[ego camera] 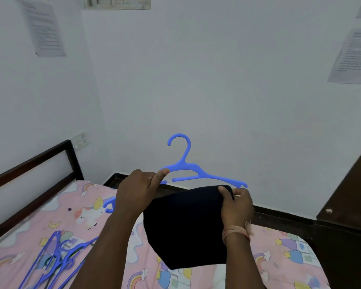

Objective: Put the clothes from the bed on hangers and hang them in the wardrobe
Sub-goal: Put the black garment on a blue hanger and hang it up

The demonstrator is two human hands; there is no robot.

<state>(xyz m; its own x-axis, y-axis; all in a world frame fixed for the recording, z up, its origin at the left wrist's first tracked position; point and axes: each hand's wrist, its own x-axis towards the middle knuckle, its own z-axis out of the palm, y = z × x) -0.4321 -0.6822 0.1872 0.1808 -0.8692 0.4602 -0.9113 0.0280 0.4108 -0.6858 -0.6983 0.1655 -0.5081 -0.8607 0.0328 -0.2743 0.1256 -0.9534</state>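
A blue plastic hanger [193,170] is held upright above the bed, hook pointing up. My left hand [137,188] grips its left shoulder, thumb pressed along the top. A dark navy garment [186,228] hangs folded below the hanger. My right hand [236,203] pinches the garment's top edge at the hanger's right arm. The hanger's lower bar is hidden behind the cloth and my hands.
The bed [77,207] has a pink cartoon-print sheet and a dark headboard frame [35,161] at the left. Several blue hangers [54,259] lie piled on the sheet at lower left. A dark brown wardrobe [350,205] stands at the right. Papers are stuck on the white walls.
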